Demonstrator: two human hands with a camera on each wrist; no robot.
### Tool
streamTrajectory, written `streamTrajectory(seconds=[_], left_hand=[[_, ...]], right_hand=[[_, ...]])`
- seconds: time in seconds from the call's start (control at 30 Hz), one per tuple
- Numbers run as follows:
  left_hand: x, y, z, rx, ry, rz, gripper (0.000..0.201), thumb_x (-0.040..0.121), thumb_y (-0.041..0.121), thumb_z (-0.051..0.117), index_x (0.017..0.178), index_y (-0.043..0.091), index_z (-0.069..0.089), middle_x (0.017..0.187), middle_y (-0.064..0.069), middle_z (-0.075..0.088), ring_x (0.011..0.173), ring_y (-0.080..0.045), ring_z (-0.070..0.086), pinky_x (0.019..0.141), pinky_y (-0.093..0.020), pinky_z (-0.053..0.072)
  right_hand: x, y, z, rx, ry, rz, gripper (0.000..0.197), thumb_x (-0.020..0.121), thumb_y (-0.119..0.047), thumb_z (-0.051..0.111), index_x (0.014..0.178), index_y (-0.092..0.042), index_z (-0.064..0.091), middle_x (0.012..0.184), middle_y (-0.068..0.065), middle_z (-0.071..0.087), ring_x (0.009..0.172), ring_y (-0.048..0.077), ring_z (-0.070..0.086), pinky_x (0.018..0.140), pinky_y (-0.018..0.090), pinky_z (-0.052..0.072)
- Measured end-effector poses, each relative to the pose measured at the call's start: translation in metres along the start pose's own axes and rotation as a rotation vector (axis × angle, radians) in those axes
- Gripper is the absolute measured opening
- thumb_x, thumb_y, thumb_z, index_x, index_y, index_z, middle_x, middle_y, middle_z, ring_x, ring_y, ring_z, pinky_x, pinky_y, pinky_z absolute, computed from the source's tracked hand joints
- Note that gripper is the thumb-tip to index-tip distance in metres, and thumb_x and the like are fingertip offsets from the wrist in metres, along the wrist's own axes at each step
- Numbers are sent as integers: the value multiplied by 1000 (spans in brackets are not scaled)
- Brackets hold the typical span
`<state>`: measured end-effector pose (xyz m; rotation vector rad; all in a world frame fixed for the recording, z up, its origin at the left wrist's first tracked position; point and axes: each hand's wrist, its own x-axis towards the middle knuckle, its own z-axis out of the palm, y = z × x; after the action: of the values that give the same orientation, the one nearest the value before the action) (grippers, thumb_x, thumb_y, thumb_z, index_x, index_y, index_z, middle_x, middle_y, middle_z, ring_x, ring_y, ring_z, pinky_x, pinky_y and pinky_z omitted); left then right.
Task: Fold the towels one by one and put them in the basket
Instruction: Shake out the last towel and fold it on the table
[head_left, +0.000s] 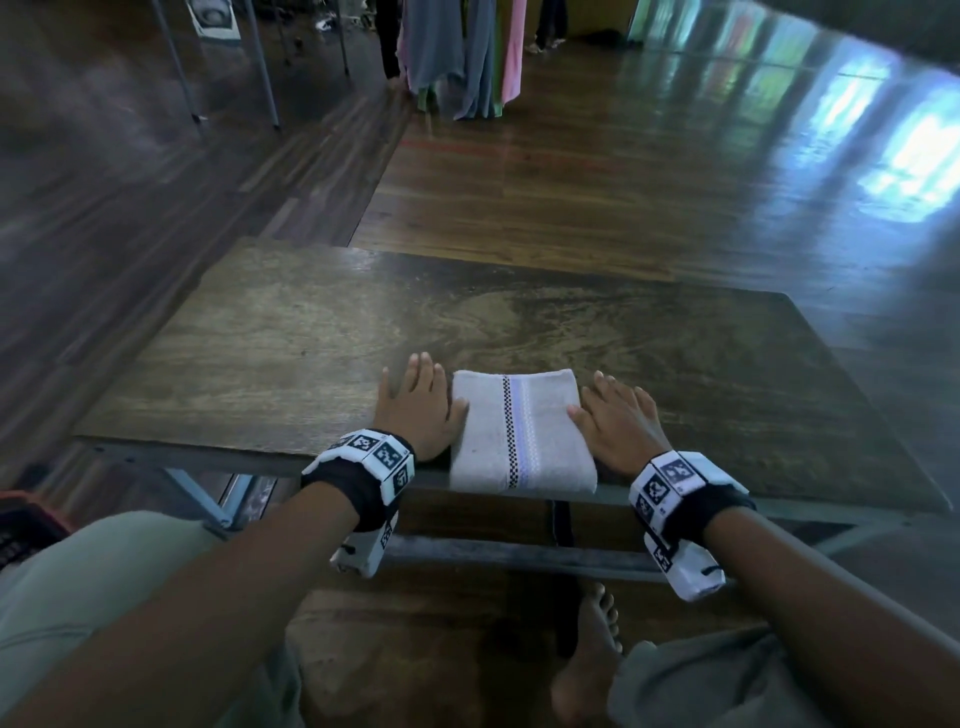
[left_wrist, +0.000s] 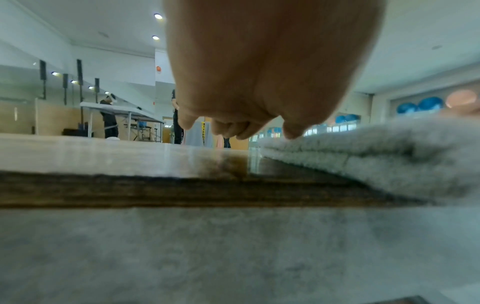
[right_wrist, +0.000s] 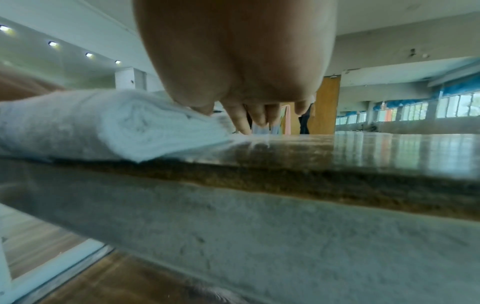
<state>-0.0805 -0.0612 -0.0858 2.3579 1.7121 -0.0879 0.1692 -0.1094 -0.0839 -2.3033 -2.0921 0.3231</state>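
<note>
A grey folded towel (head_left: 519, 428) with a checked and lilac stripe lies at the table's near edge, slightly overhanging it. My left hand (head_left: 418, 402) lies flat on the table against the towel's left side, thumb resting on its edge. My right hand (head_left: 618, 418) lies flat at the towel's right side, thumb touching it. In the left wrist view the fingers (left_wrist: 228, 127) point down to the tabletop beside the stacked folds of the towel (left_wrist: 376, 156). The right wrist view shows the towel (right_wrist: 103, 125) thick and layered at the left of my fingers (right_wrist: 241, 121).
The wooden table (head_left: 363, 322) is bare beyond the towel. A dark crate or basket with a red rim (head_left: 26, 525) shows at the lower left on the floor. Hanging cloths (head_left: 457, 52) and table legs (head_left: 260, 62) stand far back. My bare foot (head_left: 592, 654) is under the table.
</note>
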Motion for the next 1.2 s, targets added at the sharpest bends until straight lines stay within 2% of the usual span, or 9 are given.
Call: streamTrajectory(seconds=[0.1, 0.23, 0.4, 0.53, 0.7, 0.8, 0.9, 1.07, 1.2], left_hand=[[-7, -1, -10, -172, 122, -17, 53, 97, 39, 31, 141, 9, 31, 142, -13, 43, 131, -28, 39, 110, -46, 22], [-12, 5, -16, -489, 88, -95, 35, 94, 35, 45, 119, 12, 51, 113, -6, 59, 101, -25, 55, 89, -36, 41], [-7, 12, -10, -558, -29, -71, 24, 89, 27, 55, 79, 5, 55, 79, -11, 57, 75, -25, 54, 57, -29, 35], [0, 17, -5, -594, -46, -120, 26, 86, 24, 58, 80, -1, 61, 78, -14, 59, 74, -27, 57, 61, -31, 38], [5, 20, -5, -776, -56, -215, 24, 84, 22, 55, 77, -1, 59, 77, -14, 60, 77, -29, 59, 64, -32, 40], [9, 18, -9, -932, -58, -265, 27, 83, 23, 57, 89, -2, 62, 91, -14, 67, 86, -29, 63, 70, -33, 48], [9, 19, -16, -1045, -49, -302, 19, 83, 20, 57, 89, 3, 62, 98, -15, 68, 91, -30, 64, 85, -41, 54], [6, 20, -48, -1075, 18, -252, 24, 88, 14, 56, 105, -1, 62, 106, -17, 66, 94, -29, 62, 84, -38, 51], [-3, 18, -95, -1119, 105, -178, 28, 88, 17, 58, 113, 5, 60, 111, -14, 65, 102, -29, 61, 94, -45, 50]], right_hand=[[-2, 0, -13, 72, 36, 76, 41, 94, -43, 32, 97, -18, 64, 109, 1, 62, 110, 23, 51, 95, 44, 29], [-3, -7, -17, 337, -53, 245, 47, 91, -47, 44, 69, -11, 65, 68, -2, 63, 70, 12, 57, 85, 39, 34], [-5, -16, -16, 649, -101, 315, 36, 84, -30, 62, 55, -11, 52, 59, 5, 50, 53, 14, 47, 55, 27, 36], [-5, -22, -15, 677, -101, 345, 45, 82, -22, 62, 46, -15, 37, 55, 4, 39, 50, 15, 36, 51, 27, 27], [-2, -30, -19, 743, -153, 376, 38, 84, -23, 56, 52, -13, 39, 63, 10, 43, 57, 20, 42, 55, 27, 31], [0, -31, -25, 897, -199, 400, 24, 86, -24, 54, 79, -2, 60, 87, 21, 62, 82, 33, 61, 75, 36, 48], [-3, -33, -34, 1062, -225, 490, 23, 87, -16, 58, 100, 3, 60, 111, 19, 64, 106, 36, 60, 98, 49, 45], [-17, -43, -64, 1376, -270, 544, 12, 90, -5, 55, 99, 1, 51, 97, 15, 59, 88, 26, 57, 81, 43, 46], [-22, -52, -100, 1374, -95, 366, 17, 90, -5, 54, 104, 3, 57, 96, 14, 63, 87, 25, 61, 85, 44, 50]])
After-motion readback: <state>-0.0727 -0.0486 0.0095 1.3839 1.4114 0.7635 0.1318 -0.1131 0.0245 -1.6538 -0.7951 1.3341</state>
